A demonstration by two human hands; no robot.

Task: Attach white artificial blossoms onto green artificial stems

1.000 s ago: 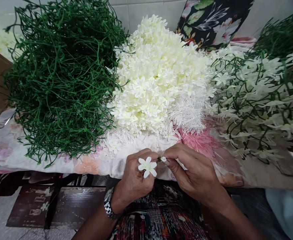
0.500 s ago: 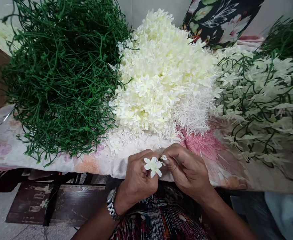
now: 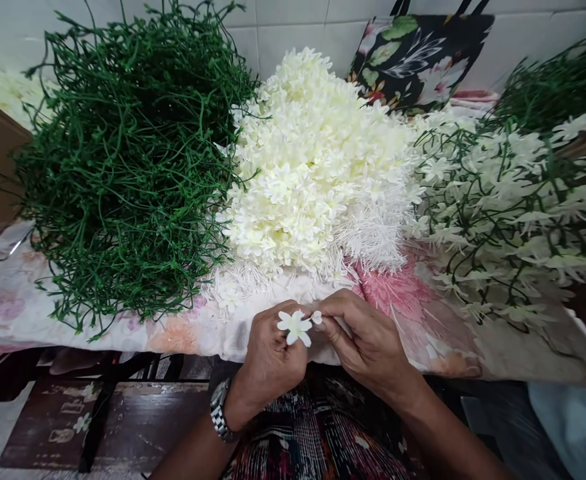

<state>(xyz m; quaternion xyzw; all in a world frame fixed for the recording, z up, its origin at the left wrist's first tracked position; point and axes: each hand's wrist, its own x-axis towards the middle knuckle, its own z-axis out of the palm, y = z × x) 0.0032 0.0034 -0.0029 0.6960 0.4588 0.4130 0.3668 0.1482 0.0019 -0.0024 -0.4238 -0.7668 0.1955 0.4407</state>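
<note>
White and star-shaped, an artificial flower [image 3: 295,327] at the frame's lower centre pokes from the clamped left hand [image 3: 274,353], seemingly held steady while the right hand [image 3: 363,337] pinches a small white blossom [image 3: 317,318].

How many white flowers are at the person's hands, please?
2: an open flower at the left hand, a smaller flower at the right hand; more may be hidden.

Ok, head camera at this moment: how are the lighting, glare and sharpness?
Head view: the white flower pile is brightest, its petals partly washing together; the green stem pile sinks into deep shadow inside; a faint sheen marks the brown board; the far-right green clump looks soft; the flower at the left hand is fairly crisp.
</note>
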